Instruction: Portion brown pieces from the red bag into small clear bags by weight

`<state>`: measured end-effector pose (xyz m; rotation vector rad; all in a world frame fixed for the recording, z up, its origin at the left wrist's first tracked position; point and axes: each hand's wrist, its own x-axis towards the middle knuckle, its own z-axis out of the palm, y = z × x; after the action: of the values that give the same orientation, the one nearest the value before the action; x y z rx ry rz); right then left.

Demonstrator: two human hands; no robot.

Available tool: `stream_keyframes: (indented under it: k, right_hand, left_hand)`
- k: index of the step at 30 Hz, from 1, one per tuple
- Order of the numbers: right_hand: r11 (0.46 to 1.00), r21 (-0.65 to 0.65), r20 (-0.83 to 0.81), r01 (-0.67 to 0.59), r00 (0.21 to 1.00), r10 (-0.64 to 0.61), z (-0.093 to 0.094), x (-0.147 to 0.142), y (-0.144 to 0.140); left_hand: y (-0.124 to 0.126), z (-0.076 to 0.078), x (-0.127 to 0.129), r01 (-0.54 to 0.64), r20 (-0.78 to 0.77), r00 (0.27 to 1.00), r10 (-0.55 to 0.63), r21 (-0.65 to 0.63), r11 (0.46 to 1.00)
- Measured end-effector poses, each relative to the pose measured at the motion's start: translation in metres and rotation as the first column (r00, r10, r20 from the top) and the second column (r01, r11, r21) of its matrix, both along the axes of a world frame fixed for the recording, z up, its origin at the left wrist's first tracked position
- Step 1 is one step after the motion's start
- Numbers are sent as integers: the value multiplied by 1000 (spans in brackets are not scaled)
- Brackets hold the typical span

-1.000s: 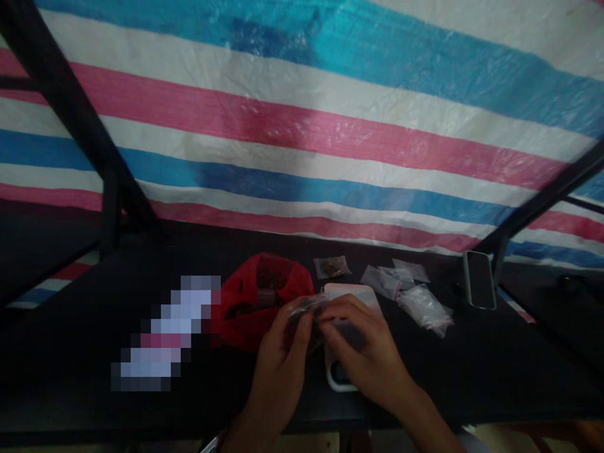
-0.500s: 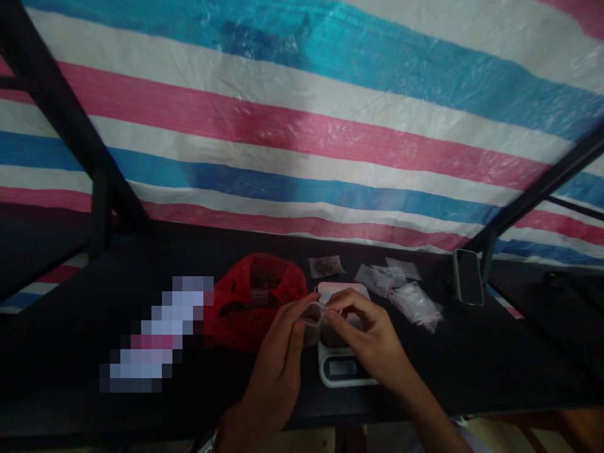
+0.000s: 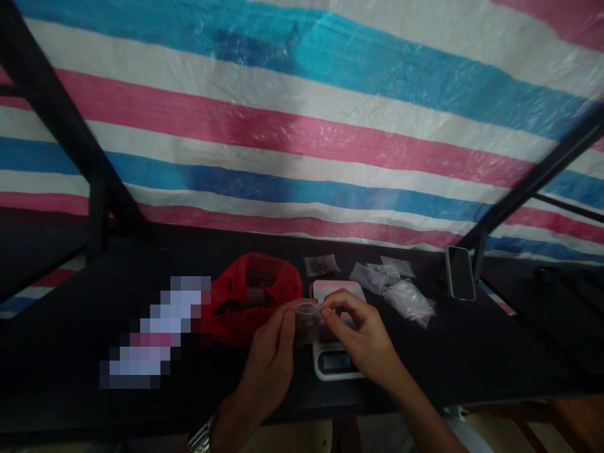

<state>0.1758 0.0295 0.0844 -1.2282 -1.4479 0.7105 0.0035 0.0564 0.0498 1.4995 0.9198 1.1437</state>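
Between my two hands is a small clear zip bag (image 3: 306, 324) with brownish bits in its lower part. My left hand (image 3: 271, 355) grips its left edge, and my right hand (image 3: 356, 330) pinches the top right corner. The mouth of the bag is narrow, slightly parted. Below and behind my right hand stands a white kitchen scale (image 3: 337, 365), its platform partly covered by my fingers; the display is too dim to read. To the left, a red plastic bag (image 3: 231, 327) lies opened, with dark brown dried pieces and a clear scoop or cup inside.
A filled zip bag (image 3: 321, 265) lies behind the scale. Loose clear zip bags (image 3: 409, 301) are piled to the right, and a phone (image 3: 460, 274) leans near a black frame post. A blurred-out item (image 3: 155, 333) lies at left. Striped sheeting (image 3: 302, 145) hangs behind the black table.
The bag's mouth has gone from rounded and wide to a flatter, narrower slit. Both hands stay on it. The whole view has shifted slightly.
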Motion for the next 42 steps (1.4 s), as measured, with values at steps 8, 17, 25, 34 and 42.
stream_keyframes:
  k: [8, 17, 25, 34, 42]
  right_hand:
    - [995, 98, -18, 22, 1000, -20, 0, 4, -10]
    - [984, 132, -121, 122, 987, -106, 6, 12, -5]
    - [959, 181, -144, 220, 970, -195, -1, 23, 11]
    - [966, 97, -193, 238, 957, -216, -5, 16, 42]
    - [996, 23, -301, 89, 950, -78, -2, 9, 63]
  left_hand:
    - [-8, 4, -1, -8, -154, 987, 34, 167, 986]
    - [6, 29, 19, -10, -115, 993, 27, 148, 989]
    - [35, 40, 45, 85, 42, 995, -91, 123, 989]
    - [49, 26, 48, 19, 186, 982, -24, 26, 999]
    - [62, 32, 34, 4, 289, 957, 7, -39, 999]
